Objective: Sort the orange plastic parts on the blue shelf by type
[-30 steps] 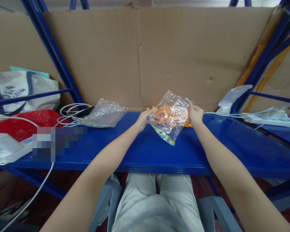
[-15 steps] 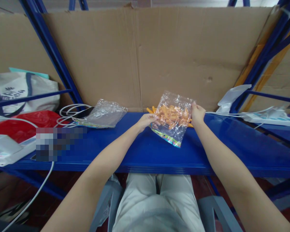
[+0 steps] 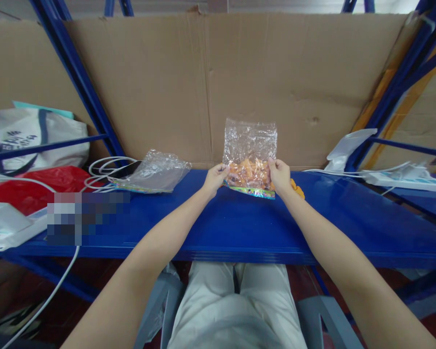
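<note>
A clear plastic bag [image 3: 250, 138] with a colourful printed strip along its bottom edge is stretched upright between my hands. My left hand [image 3: 215, 179] pinches its left side, and my right hand [image 3: 280, 175] pinches its right side. Orange pieces [image 3: 298, 189] show through the film and stick out past my right hand, on the table behind the bag. Their exact kind is hard to make out. I cannot tell whether any lie inside the bag. To the left, other clear bags [image 3: 156, 172] with a similar printed edge lie flat.
The blue metal tabletop [image 3: 236, 232] is backed by a cardboard sheet [image 3: 138, 87]. At left are white cables [image 3: 98, 167], a red plastic bag [image 3: 32, 189] and a canvas tote [image 3: 58, 140]. A white power strip [image 3: 407, 179] lies at right.
The tilted bag has been straightened, its top edge now raised and level. My right hand has moved left and slightly down, and orange pieces now show to its right.
</note>
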Demonstrator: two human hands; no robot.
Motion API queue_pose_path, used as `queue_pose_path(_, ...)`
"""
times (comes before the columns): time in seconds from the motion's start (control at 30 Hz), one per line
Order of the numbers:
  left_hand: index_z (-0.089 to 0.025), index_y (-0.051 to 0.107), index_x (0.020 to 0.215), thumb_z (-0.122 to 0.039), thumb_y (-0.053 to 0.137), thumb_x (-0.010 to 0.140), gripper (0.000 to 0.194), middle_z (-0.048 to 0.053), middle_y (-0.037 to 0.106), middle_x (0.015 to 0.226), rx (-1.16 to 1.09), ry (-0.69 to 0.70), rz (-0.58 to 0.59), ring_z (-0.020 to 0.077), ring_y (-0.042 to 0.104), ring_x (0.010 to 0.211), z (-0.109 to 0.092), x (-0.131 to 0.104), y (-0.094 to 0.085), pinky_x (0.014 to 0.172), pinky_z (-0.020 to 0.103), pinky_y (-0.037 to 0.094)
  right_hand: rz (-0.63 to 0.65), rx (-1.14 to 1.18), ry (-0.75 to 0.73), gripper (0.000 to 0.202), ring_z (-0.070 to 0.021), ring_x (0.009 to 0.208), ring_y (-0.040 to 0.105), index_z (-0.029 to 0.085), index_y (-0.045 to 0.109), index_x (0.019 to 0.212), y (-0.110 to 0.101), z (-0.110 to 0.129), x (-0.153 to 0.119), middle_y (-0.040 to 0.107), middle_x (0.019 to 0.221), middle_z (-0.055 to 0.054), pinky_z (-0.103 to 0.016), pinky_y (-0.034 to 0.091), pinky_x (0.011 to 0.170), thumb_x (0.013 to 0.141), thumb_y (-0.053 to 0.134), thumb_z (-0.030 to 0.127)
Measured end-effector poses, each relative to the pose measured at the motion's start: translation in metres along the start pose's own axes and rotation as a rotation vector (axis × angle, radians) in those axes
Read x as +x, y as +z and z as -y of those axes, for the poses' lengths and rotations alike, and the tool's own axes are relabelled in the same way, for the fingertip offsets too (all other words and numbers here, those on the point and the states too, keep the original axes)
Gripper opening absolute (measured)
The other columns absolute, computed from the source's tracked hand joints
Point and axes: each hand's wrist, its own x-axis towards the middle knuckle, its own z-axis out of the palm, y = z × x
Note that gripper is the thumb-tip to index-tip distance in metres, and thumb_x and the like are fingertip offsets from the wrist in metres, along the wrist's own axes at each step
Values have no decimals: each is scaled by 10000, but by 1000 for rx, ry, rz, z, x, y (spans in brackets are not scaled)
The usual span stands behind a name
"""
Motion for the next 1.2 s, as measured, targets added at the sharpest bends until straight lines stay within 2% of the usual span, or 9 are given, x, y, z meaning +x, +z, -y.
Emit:
queue_pose_path(0.1,-156,611,854,-404,783,820,303,55,776,723,9,-12,11,169,714,579,-1,0,1,572,248,552,-92,-94,-68,521,-152,548,428,255,435,622,-1,0,2,408,528,39,-291,369,528,897,515,691)
queue_pose_path(0.23,-157,621,918,-409,754,854,292,55,784,760,23,-50,50,153,702,548,-4,-3,0,540,230,546,-121,-187,-150,515,-145,586,413,240,446,630,-5,8,1,425,559,38,-292,339,573,927,484,660)
queue_pose_path(0.4,-143,668,954,-425,812,803,351,84,783,774,93,-219,251,146,687,498,-4,-8,-2,455,196,489,-179,-242,-175,492,-146,609,432,229,486,660,-14,14,0,459,577,36,-290,349,620,950,466,626)
queue_pose_path(0.53,-125,700,858,-394,865,749,334,67,759,696,117,-249,355,140,693,512,-1,-7,-2,462,182,485,-168,-288,-163,475,-145,605,419,230,499,650,-21,14,1,446,559,39,-281,340,622,942,500,604)
queue_pose_path(0.7,-122,733,870,-372,858,761,300,53,747,690,134,-229,358,136,691,515,3,-2,-5,488,194,505,-150,-290,-148,440,-148,632,435,228,524,662,-25,19,3,506,588,29,-276,330,634,909,556,590)
queue_pose_path(0.83,-124,757,905,-373,834,789,284,63,759,720,151,-221,338,134,688,522,4,-2,-4,527,216,535,-140,-281,-148,430,-142,617,408,229,502,636,-27,21,3,462,563,39,-278,319,631,909,560,556)
queue_pose_path(0.97,-122,761,863,-383,806,820,268,68,764,718,138,-217,297,125,666,482,2,-3,-1,524,231,546,-149,-256,-146,438,-137,616,403,225,497,625,-28,19,5,451,565,45,-276,321,633,904,569,554)
queue_pose_path(1.2,-119,726,747,-462,735,874,366,81,735,605,102,-257,245,132,670,482,-2,-4,-2,501,201,503,-122,-165,-140,458,-144,640,452,214,565,644,-25,16,6,497,595,35,-269,367,633,882,584,605)
